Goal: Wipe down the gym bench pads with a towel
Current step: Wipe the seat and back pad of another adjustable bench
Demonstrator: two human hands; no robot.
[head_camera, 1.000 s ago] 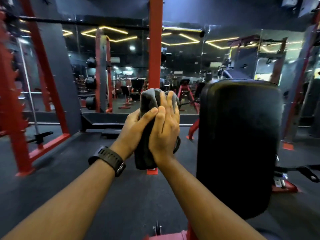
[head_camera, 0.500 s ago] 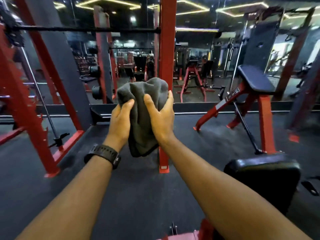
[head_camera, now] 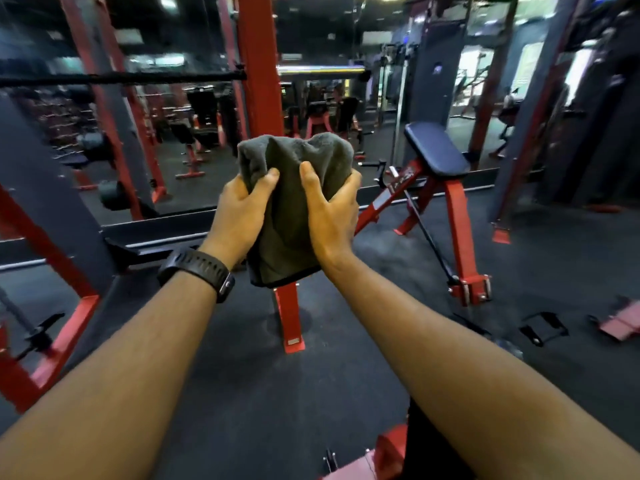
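Aloft, the left hand [head_camera: 239,216] and right hand [head_camera: 332,216] hold a bunched grey towel [head_camera: 294,209] between them.
Each thumb [head_camera: 268,180] presses into the near face of the cloth while the fingers [head_camera: 351,183] curl round behind; its lower edge hangs free above the dark floor [head_camera: 242,393]. A black watch [head_camera: 197,268] sits on the left wrist. A red post [head_camera: 259,81] stands behind the towel, and a dark-padded bench [head_camera: 436,148] stands well apart to the right, untouched.

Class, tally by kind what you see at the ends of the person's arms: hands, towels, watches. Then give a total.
Hands: 2 (left hand, right hand)
Grey towel: 1
Black wristwatch: 1
Total: 4
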